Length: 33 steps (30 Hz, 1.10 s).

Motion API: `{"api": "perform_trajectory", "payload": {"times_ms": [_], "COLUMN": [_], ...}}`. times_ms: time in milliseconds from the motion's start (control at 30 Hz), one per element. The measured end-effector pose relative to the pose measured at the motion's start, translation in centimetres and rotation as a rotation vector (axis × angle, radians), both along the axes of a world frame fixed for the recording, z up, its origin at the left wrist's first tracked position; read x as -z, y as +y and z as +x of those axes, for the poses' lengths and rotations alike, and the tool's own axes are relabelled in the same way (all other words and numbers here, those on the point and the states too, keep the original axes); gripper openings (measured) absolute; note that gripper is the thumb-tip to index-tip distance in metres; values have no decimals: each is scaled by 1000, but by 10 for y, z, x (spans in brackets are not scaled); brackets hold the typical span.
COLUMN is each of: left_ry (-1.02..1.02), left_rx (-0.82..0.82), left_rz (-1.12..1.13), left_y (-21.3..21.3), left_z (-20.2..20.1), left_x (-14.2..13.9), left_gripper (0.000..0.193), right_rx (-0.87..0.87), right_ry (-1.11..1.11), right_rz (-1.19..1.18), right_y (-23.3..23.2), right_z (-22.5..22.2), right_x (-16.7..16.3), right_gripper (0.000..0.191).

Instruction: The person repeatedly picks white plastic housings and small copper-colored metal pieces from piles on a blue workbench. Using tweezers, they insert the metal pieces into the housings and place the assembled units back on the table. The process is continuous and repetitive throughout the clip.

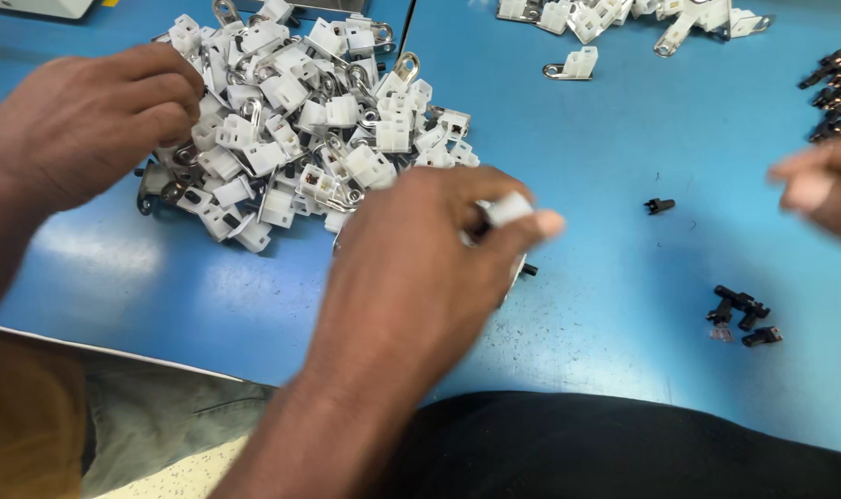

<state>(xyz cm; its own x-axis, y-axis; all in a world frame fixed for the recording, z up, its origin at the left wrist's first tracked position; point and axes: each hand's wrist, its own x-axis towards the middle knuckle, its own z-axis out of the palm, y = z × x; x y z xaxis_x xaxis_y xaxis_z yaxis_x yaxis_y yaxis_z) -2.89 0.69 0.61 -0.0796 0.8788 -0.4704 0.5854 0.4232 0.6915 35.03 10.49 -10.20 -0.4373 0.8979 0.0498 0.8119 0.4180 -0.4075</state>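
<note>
The smooth worktop [605, 148] is plain bright blue; the heaped small plastic clips [300, 129] are white with silver metal loops; the few scattered little plastic pegs [742, 312] are black.

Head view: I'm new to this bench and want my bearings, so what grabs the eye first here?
The big heap of white plastic parts with metal loops at upper left on the blue table, with the left hand resting on its edge. At the centre, the right hand pinches a small white piece. Small black pieces lie at lower right, and another person's hand enters from the right edge.
</note>
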Motion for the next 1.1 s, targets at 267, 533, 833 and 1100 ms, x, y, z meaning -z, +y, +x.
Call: {"api": "perform_trajectory", "payload": {"times_ms": [267,533,833,1100], "left_ry": [351,304,218,-378], "left_rx": [45,305,217,118], "left_rz": [910,956,848,287], "left_y": [34,168,158,12], "left_z": [-19,36,45,28], "left_x": [29,46,50,28], "left_gripper": [25,25,40,33], "right_rx": [-50,93,417,293], "right_ry": [-43,-148,-347,62], "right_rz": [-87,-150,-121,34], "right_y": [-76,-67,-91,-75], "right_z": [21,-20,-86,-98], "right_x": [30,8,-38,-39], "right_gripper": [23,18,23,17]}}
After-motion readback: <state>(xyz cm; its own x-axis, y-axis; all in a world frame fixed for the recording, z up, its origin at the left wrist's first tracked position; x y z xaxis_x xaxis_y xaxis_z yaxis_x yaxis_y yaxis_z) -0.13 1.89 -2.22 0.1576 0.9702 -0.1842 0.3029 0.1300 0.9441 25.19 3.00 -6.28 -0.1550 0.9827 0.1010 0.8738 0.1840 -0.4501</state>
